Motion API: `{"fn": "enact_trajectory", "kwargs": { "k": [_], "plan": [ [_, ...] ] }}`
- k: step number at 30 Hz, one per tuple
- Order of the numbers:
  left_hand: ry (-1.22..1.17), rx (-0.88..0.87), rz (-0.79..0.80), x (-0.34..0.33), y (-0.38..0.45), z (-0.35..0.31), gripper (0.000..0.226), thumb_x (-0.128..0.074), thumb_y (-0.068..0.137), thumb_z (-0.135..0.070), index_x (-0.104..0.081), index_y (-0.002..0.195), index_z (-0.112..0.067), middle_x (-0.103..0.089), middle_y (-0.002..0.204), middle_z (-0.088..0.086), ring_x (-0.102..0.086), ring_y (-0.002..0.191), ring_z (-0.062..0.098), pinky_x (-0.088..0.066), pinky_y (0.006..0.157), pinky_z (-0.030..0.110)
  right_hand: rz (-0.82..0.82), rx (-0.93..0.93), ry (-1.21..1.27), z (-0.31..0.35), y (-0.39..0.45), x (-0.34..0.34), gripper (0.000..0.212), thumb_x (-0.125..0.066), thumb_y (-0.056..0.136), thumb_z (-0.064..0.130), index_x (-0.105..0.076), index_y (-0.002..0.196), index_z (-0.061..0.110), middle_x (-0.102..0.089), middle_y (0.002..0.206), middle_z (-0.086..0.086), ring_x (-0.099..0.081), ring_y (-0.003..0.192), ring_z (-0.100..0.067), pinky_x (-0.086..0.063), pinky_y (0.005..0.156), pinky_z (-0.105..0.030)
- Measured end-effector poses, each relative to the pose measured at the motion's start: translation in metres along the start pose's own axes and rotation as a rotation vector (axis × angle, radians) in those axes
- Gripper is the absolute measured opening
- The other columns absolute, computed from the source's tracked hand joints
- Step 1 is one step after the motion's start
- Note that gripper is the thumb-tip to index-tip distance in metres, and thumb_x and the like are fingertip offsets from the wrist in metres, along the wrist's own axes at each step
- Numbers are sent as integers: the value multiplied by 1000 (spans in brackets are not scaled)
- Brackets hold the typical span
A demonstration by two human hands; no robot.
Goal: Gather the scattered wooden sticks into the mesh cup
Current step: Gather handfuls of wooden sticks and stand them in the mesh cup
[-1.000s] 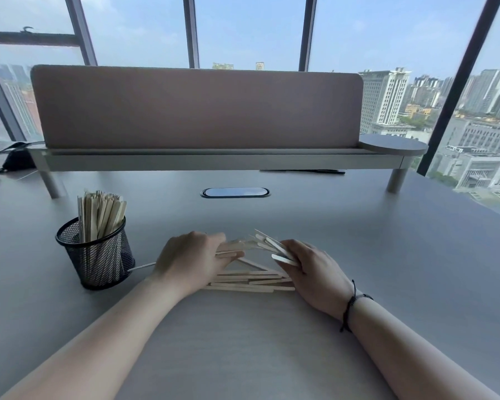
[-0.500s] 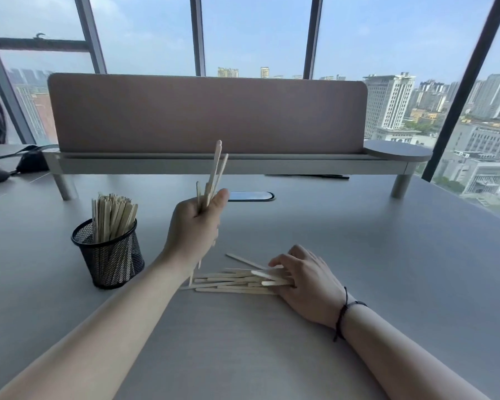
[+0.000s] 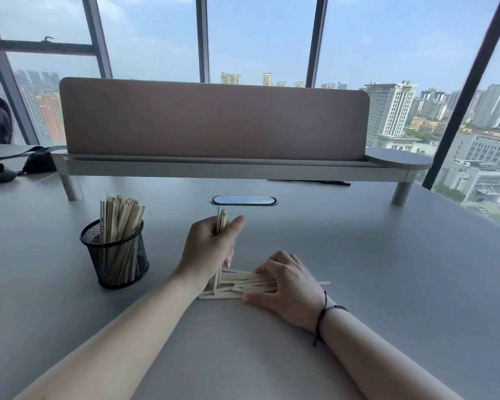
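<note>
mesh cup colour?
Black wire mesh cup, pale wooden sticks standing in it; head view, the only one, shows it clearly.

A smooth grey matte worktop (image 3: 358, 284) carries a black wire-mesh cup (image 3: 116, 256) at the left, full of upright pale wooden sticks (image 3: 121, 219). Near the middle lies a loose pile of flat pale wooden sticks (image 3: 237, 285). Farther back stands a long grey raised shelf (image 3: 231, 168) on short round legs.

Grey desk (image 3: 387, 269), pink divider screen (image 3: 214, 119) on a raised shelf (image 3: 228, 170), oval cable grommet (image 3: 243, 200), city beyond windows (image 3: 260, 39).
</note>
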State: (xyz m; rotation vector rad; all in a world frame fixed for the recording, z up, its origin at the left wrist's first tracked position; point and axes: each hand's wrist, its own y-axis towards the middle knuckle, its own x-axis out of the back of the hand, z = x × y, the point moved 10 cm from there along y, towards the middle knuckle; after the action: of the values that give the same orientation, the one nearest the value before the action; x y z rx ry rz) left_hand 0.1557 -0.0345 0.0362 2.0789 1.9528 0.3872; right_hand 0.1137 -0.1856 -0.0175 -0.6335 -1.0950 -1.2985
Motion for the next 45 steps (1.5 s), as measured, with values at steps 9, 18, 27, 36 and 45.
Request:
{"fn": "enact_trajectory", "kwargs": {
  "k": [9, 18, 27, 36, 45],
  "plan": [
    [-59, 103, -70, 14, -4, 11, 53, -63, 97, -29, -26, 60, -19, -23, 47, -1, -20, 41, 15, -20, 44, 23, 43, 20, -117, 3, 5, -7, 52, -53, 80, 74, -53, 104, 27, -50, 105, 7, -49, 109, -19, -34, 91, -32],
    [-283, 179, -156, 39, 0, 11, 57, -62, 96, -31, -18, 60, -23, -17, 47, -3, -9, 48, 16, -8, 51, 32, 34, 69, -184, 3, 4, -8, 66, -42, 78, 81, -50, 95, 18, -59, 101, -2, -55, 97, -27, -41, 81, -36],
    [-307, 196, -162, 37, -1, 15, 56, -64, 94, -31, -24, 56, -22, -19, 46, -1, -15, 41, 13, -11, 48, 27, 22, 113, -251, 17, -4, 1, 64, -35, 79, 81, -39, 85, 17, -53, 89, -6, -58, 91, -32, -28, 68, -32],
    [-290, 196, -139, 33, -5, 15, 56, -63, 95, -27, -18, 62, -21, -18, 47, 0, -14, 44, 12, -9, 50, 29, -8, 144, -224, 26, -9, 9, 43, -45, 95, 59, -41, 93, 16, -64, 93, -9, -61, 86, -36, -40, 65, -38],
    [-253, 187, -114, 26, -7, 15, 58, -62, 96, -24, -25, 51, -23, -19, 47, 0, -14, 46, 13, -9, 51, 33, 12, 122, -308, 21, -7, 5, 43, -39, 97, 59, -37, 85, 18, -66, 96, -13, -62, 90, -39, -34, 62, -37]
  ]
}}
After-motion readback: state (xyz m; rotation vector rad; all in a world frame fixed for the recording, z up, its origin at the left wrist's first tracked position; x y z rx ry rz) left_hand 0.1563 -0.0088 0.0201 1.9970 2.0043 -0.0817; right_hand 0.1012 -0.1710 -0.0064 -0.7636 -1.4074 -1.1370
